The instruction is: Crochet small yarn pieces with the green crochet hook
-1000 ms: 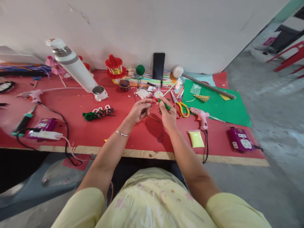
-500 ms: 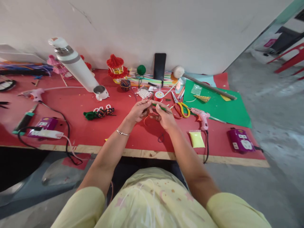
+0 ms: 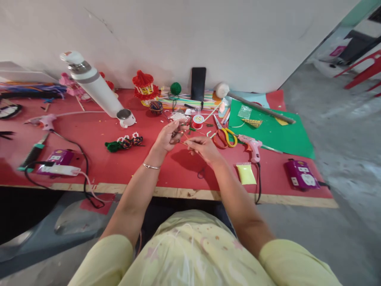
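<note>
Your left hand (image 3: 169,137) is raised over the red-covered bench (image 3: 98,167), fingers curled in and pinched on a thin green stick (image 3: 190,128) whose tip points toward the small red spool of thread (image 3: 198,120) just beyond it. Your right hand (image 3: 202,147) sits just beside the left, lower and nearer you, thumb and forefinger closed on a fine orange thread (image 3: 186,142) that runs between the two hands — the strand is too thin to follow further. In the head view, the yellow-handled scissors (image 3: 224,136) lie just right of your right hand, with the pink glue gun (image 3: 253,146) past them. A pile of small white beads (image 3: 177,116) rests beyond your left hand, and a dark green beaded cord (image 3: 123,142) lies to its left — well apart from your fingers.
</note>
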`<state>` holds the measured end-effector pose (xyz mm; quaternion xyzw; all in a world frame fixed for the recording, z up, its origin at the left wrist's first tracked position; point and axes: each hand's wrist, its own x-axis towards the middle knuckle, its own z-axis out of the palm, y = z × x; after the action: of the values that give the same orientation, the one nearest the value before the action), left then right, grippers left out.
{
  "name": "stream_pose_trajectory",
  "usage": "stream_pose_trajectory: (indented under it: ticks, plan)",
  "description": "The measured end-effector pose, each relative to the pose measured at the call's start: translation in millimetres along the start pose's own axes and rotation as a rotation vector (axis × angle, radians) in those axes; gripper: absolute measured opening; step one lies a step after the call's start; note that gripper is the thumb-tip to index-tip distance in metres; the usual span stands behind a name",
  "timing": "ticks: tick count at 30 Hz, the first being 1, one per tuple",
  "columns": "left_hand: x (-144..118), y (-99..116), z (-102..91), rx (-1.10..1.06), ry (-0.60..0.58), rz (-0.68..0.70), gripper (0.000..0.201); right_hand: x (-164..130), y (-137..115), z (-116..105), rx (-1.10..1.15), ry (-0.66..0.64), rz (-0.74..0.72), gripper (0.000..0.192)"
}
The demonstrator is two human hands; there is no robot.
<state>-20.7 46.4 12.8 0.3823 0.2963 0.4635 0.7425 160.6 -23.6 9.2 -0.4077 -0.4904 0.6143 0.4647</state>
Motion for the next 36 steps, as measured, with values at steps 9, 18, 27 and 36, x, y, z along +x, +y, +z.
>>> stream_pose_trajectory:
  ticks: [9, 18, 27, 36]
  plan:
    - [-5.2, 9.6, 3.2, -0.109, 0.076, 0.055, 0.028, -31.2, -35.0, -7.6, -0.465, -0.364, -0.037, 0.029]
    - [-8.3, 4.5, 0.0, -0.137, -0.021, 0.072, 0.03, -6.1, -62.9, -30.7, -0.741, -0.347, -0.115, 0.025]
    - [-5.9, 1.1, 1.3, -0.066, -0.114, -0.011, 0.041, 53.7, -21.2, -17.5, -0.333, -0.181, -0.41, 0.067]
    - [3.8, -10.1, 6.0, 0.156, 0.018, 0.056, 0.04, 52.1, -6.4, -10.6, -0.281, 0.045, -0.351, 0.076]
